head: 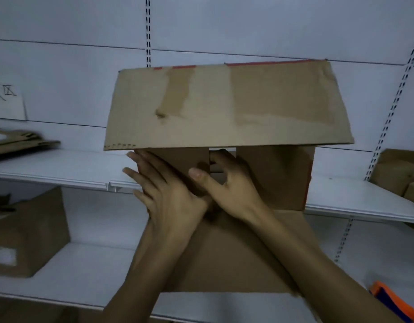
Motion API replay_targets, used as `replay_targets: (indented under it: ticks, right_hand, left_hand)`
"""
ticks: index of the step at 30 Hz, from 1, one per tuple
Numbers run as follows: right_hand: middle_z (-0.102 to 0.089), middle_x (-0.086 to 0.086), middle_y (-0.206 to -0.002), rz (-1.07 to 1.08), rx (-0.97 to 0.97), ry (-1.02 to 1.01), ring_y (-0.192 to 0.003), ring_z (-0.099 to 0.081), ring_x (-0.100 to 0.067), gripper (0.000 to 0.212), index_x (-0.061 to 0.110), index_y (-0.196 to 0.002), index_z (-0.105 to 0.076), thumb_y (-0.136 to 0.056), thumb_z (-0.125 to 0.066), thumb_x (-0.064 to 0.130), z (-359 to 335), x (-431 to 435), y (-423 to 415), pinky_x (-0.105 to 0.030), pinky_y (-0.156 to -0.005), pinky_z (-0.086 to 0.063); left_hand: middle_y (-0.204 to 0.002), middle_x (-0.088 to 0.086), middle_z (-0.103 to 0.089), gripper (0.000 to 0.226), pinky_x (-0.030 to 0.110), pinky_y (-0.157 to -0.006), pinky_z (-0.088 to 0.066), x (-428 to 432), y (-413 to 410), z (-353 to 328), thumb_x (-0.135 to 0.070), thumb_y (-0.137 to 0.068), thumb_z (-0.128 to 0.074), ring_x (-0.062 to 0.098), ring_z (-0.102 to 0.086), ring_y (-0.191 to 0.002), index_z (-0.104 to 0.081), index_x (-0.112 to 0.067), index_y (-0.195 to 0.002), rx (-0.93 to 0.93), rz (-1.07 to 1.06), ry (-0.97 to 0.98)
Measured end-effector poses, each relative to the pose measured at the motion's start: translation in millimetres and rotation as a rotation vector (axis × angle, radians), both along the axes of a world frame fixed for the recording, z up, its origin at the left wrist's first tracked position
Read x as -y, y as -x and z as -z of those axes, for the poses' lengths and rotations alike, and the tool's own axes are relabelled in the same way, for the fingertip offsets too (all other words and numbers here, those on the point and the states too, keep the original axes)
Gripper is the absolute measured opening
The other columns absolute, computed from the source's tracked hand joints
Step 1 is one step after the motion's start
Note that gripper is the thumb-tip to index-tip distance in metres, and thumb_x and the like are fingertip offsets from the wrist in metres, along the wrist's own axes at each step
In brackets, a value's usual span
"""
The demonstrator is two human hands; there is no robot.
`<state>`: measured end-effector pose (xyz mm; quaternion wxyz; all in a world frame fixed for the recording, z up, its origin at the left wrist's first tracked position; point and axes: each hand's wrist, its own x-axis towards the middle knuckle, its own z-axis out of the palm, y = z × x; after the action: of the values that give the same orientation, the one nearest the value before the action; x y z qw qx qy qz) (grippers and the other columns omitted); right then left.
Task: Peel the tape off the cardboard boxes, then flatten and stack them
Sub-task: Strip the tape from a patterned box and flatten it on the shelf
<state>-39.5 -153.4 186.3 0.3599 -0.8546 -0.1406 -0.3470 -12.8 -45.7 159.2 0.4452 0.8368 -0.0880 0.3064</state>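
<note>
An open brown cardboard box (278, 178) is held in front of the white shelves, its opening facing me. Its large top flap (224, 106) stands raised, with a strip of brown tape and a torn patch on it. Another flap (236, 252) hangs down toward me. My left hand (164, 194) presses flat on the left inner flap with straight fingers. My right hand (229, 183) has its fingers hooked into the gap between the two inner flaps, gripping the flap's edge, thumb outside.
Flattened cardboard pieces (19, 141) lie on the upper shelf (61, 169) at left. A closed box (28, 231) sits on the lower shelf at left. More boxes (399, 173) stand at right. An orange and blue object (392, 299) is at bottom right.
</note>
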Motion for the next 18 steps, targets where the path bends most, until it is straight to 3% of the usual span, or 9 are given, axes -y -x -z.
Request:
replay_targets:
  ticks: [3, 5, 7, 8, 10, 12, 18]
  right_hand:
    - [-0.064, 0.008, -0.106, 0.008, 0.011, 0.201, -0.101, -0.058, -0.008, 0.056, 0.021, -0.107, -0.062, -0.083, -0.043, 0.068, -9, 7, -2, -0.031, -0.089, -0.048]
    - [-0.062, 0.0, -0.094, 0.104, 0.155, 0.478, -0.09, -0.055, -0.017, 0.053, 0.016, -0.093, -0.061, -0.088, -0.038, 0.064, -14, 14, -4, -0.031, -0.085, -0.043]
    - [-0.064, -0.003, -0.078, 0.255, 0.345, 0.809, -0.082, -0.056, -0.023, 0.054, 0.018, -0.078, -0.065, -0.092, -0.034, 0.06, -24, 34, -8, -0.036, -0.094, -0.035]
    - [-0.065, -0.003, -0.071, 0.311, 0.402, 0.93, -0.081, -0.058, -0.024, 0.054, 0.02, -0.072, -0.067, -0.092, -0.035, 0.059, -29, 48, -10, -0.039, -0.099, -0.033]
    - [-0.064, -0.003, -0.061, 0.354, 0.482, 1.092, -0.076, -0.06, -0.026, 0.052, 0.019, -0.065, -0.069, -0.092, -0.041, 0.053, -35, 74, -16, -0.044, -0.099, -0.04]
    - [-0.061, -0.004, -0.056, 0.37, 0.598, 1.195, -0.067, -0.058, -0.025, 0.047, 0.014, -0.059, -0.066, -0.09, -0.049, 0.044, -34, 90, -21, -0.041, -0.087, -0.046]
    - [-0.054, -0.006, -0.052, 0.466, 0.892, 1.141, -0.055, -0.052, -0.022, 0.046, 0.01, -0.053, -0.058, -0.091, -0.051, 0.034, -23, 134, -1, -0.034, -0.079, -0.039]
  left_hand:
    - [-0.157, 0.014, 0.013, 0.1, 0.065, -0.111, -0.01, 3, -2, -3, -0.042, -0.077, -0.053, 0.041, 0.011, -0.142, 0.009, -0.013, -0.149, 0.107, 0.029, -0.073]
    - [-0.156, 0.014, -0.018, 0.086, 0.06, -0.108, -0.027, -4, -3, -4, -0.025, -0.079, -0.058, 0.038, -0.017, -0.142, -0.011, -0.015, -0.15, 0.24, 0.07, -0.11]
    - [-0.132, 0.016, -0.055, 0.065, 0.049, -0.093, -0.046, -20, -7, -7, -0.015, -0.084, -0.055, 0.037, -0.053, -0.117, -0.032, -0.018, -0.145, 0.277, 0.036, -0.012]
    - [-0.114, 0.016, -0.065, 0.052, 0.046, -0.083, -0.049, -29, -12, -9, -0.015, -0.087, -0.051, 0.039, -0.06, -0.1, -0.041, -0.018, -0.138, 0.279, -0.004, 0.038]
    - [-0.096, 0.015, -0.068, 0.032, 0.04, -0.07, -0.048, -42, -26, -12, -0.021, -0.095, -0.047, 0.04, -0.062, -0.085, -0.05, -0.015, -0.127, 0.268, -0.059, 0.024]
    - [-0.094, 0.013, -0.068, 0.026, 0.036, -0.066, -0.044, -47, -36, -13, -0.024, -0.098, -0.048, 0.038, -0.062, -0.083, -0.052, -0.013, -0.121, 0.251, -0.055, -0.025]
    - [-0.109, 0.011, -0.067, 0.024, 0.028, -0.074, -0.048, -33, -41, -26, -0.02, -0.097, -0.05, 0.03, -0.064, -0.092, -0.055, -0.009, -0.119, 0.266, 0.067, 0.271]
